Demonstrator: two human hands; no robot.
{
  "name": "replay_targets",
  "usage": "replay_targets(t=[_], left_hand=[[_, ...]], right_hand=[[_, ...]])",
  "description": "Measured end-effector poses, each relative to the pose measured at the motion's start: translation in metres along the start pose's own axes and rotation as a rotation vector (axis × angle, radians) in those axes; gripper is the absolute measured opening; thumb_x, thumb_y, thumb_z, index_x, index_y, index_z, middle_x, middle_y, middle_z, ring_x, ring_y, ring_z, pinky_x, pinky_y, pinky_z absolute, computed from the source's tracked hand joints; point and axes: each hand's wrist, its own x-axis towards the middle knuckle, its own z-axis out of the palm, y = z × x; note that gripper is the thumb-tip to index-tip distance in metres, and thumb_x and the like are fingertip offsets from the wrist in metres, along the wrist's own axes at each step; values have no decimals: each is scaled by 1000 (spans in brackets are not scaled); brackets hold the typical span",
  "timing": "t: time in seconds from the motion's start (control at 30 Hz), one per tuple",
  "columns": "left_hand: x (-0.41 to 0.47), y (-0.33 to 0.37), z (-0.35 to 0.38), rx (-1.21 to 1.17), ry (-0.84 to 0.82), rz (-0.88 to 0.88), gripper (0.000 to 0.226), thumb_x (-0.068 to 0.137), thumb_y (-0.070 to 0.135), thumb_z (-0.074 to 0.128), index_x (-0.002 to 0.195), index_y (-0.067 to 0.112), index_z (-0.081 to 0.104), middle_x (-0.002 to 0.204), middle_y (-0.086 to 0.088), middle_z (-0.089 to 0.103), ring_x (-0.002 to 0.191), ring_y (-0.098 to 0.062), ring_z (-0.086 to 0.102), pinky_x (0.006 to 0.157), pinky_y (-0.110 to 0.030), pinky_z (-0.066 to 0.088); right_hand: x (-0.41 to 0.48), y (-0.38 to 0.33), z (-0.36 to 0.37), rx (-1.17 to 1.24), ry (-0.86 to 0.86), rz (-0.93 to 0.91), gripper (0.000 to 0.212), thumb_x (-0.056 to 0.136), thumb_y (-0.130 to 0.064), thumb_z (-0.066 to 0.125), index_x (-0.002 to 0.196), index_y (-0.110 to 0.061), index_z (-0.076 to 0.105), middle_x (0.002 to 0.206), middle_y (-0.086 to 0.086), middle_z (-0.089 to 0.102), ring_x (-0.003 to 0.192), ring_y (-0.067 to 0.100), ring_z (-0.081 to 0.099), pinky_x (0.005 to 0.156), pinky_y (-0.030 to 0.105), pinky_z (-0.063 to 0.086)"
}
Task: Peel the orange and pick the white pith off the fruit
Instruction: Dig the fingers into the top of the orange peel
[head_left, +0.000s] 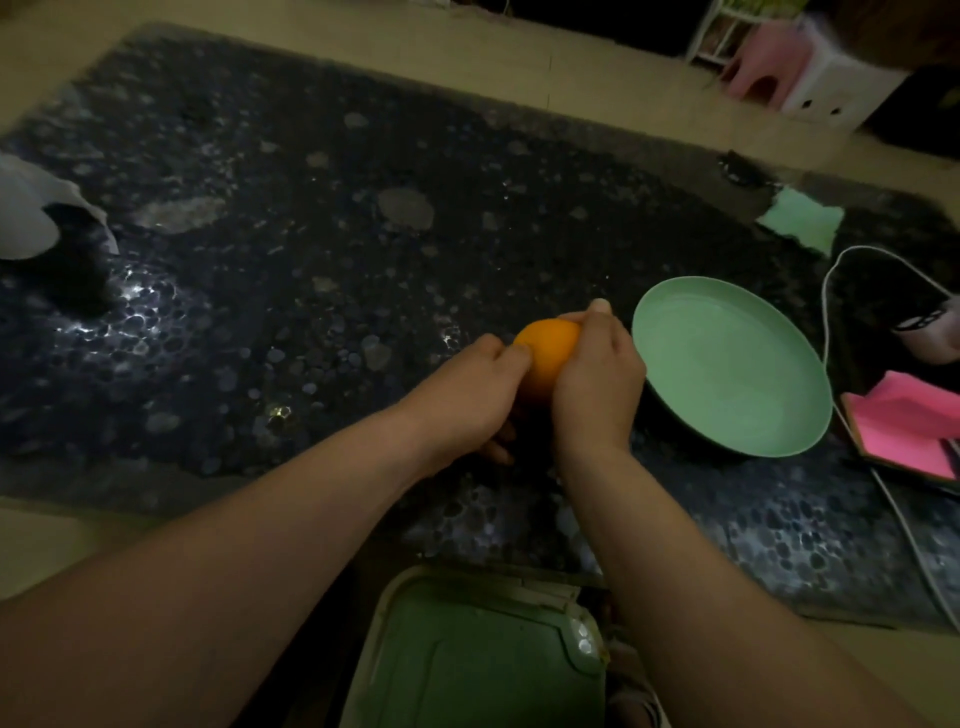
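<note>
Both hands are on the fruit. The orange (548, 353) sits between them, held up just above the dark pebble-patterned counter (311, 260), right in the middle of the view. The left hand (467, 400) grips it from the left side with its fingers curled in against the skin. The right hand (597, 384) wraps it from the right, fingers curled over the top, one fingertip poking up past the far edge. Only the upper left part of the orange shows between the two hands, and that part is smooth, bright peel. The underside is hidden by the hands, so what the thumbs are doing there I cannot tell.

Just to the right of the right hand lies a pale green plate (727, 374), its near edge close beside the knuckles. Beyond the plate a light green cloth (802, 218) lies on the counter, and a white cable (829, 275) loops around the plate's far right side. At the right edge there is something flat and pink (909, 421). Far left, a white object (26, 213) sits on the counter, blurred. Below the forearms, close to the camera, a green lid (467, 660) shows at the counter's near edge. The room is dim, and the hands are slightly blurred.
</note>
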Motion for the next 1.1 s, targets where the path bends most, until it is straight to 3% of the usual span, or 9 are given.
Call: replay_targets(t=[0.17,0.37,0.57,0.77,0.97,1.1], left_hand=[[-4,11,-14,-112,-124,-50,31,109,37,47,119,11,60,113,-21,71,84,-26,69,61,-34,60],[-2,10,-14,15,-151,-136,41,106,42,44,123,11,64,104,-14,71,82,-27,73,55,-29,59],[-3,5,-8,73,-135,-87,33,110,29,36,96,11,60,88,-11,58,68,-21,63,53,-27,56],[-4,3,-3,44,-59,28,29,109,23,36,91,10,55,75,-8,52,55,-18,57,49,-26,49],[-4,8,-7,-40,-123,84,37,113,46,40,95,14,50,81,-6,58,65,-18,59,52,-28,53],[-2,8,-9,-49,-168,52,31,113,37,42,99,12,54,87,-10,65,69,-20,61,55,-30,55]], right_hand=[[2,-7,-5,-28,-40,-64,45,107,-53,44,88,-26,74,90,-4,72,89,14,67,88,48,58],[-3,-4,-9,-133,-49,-334,38,110,-41,49,86,-22,72,78,-8,68,79,3,61,69,24,43],[-9,3,-5,-197,-80,-397,39,108,-39,53,83,-14,68,74,-2,65,76,11,61,70,31,46],[-4,0,-7,-146,-53,-316,38,109,-42,50,84,-20,70,77,-8,67,76,2,61,68,23,44],[5,-11,-11,28,-7,-39,45,109,-49,46,89,-21,74,85,-5,70,81,10,65,72,34,51],[5,-9,-12,14,0,-87,44,108,-50,47,86,-23,74,85,-6,71,83,9,65,77,35,52]])
